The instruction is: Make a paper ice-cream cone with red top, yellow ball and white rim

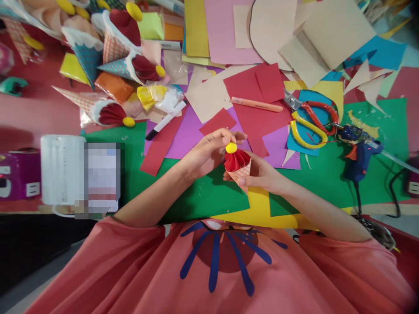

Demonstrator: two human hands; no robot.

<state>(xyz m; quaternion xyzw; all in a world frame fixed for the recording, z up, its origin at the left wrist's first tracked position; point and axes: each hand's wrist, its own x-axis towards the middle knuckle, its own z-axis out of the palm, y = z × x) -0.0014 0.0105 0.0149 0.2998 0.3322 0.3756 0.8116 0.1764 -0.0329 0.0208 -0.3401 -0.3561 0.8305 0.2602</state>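
A small paper ice cream cone (241, 176) with an orange lattice pattern is in my right hand (260, 174), thumb in front and fingers around the back. Pleated red paper (236, 160) fills its mouth, and a yellow ball (231, 148) sits on top. My left hand (212, 150) has its thumb and fingertips closed at the ball, other fingers reaching past it. The cone tilts, its tip pointing down toward me. Beneath my hands lies green sheet (203, 192).
Several similar cones (108, 111) lie at the upper left. Beyond my hands are red paper (252, 117), an orange pen (257, 104) and a black-capped marker (166, 120). Scissors (314, 117) and a blue glue gun (360, 159) lie right; a phone (102, 176) left.
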